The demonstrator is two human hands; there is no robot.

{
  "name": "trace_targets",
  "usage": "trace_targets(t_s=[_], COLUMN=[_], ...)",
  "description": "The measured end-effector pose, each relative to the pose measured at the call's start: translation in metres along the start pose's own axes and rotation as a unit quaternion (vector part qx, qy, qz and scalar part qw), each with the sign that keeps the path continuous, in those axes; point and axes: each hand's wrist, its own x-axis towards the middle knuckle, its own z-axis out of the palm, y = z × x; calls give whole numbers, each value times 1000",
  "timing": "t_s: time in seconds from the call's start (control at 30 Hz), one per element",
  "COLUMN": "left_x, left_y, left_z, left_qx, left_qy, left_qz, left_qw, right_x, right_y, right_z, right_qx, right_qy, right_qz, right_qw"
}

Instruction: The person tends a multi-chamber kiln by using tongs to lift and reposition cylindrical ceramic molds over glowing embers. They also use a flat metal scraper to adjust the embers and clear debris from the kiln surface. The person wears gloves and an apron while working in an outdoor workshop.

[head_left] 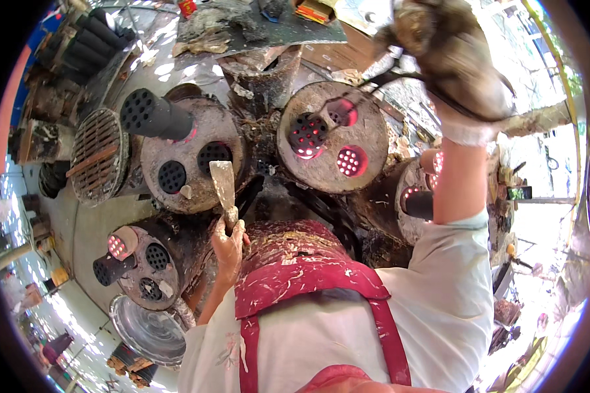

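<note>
My left hand (228, 252) is closed round the handle of a flat scraper (223, 187), its pale, crusted blade pointing away from me. My right hand (462, 69), in a dirty, motion-blurred work glove, is raised at the upper right and grips black metal tongs (394, 77). Their arms reach to the round stove (295, 164) in the middle. At their tips is a partly glowing honeycomb briquette (339, 112); whether they clamp it is unclear. Beside it sit a dark briquette (307, 134) with glowing edges and a red-hot briquette (352, 161) in its hole.
Left of centre, another stove (203, 183) holds dark briquettes, one standing tall (152, 114). A smaller stove (157, 278) is at lower left, above a metal basin (147, 331). A round grate (98, 157) leans at far left. Another glowing stove (410, 177) stands by my right arm.
</note>
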Motion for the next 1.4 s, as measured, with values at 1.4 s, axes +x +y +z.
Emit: trace_targets(t_s=[1.4], left_x=[11], left_y=[-8], left_z=[42], left_qx=[68], left_qy=[-116], left_qz=[-19], left_qw=[991], right_x=[-175], right_y=[-42], right_z=[-21], right_qx=[-91], right_qy=[388], right_qz=[30], right_qw=[917])
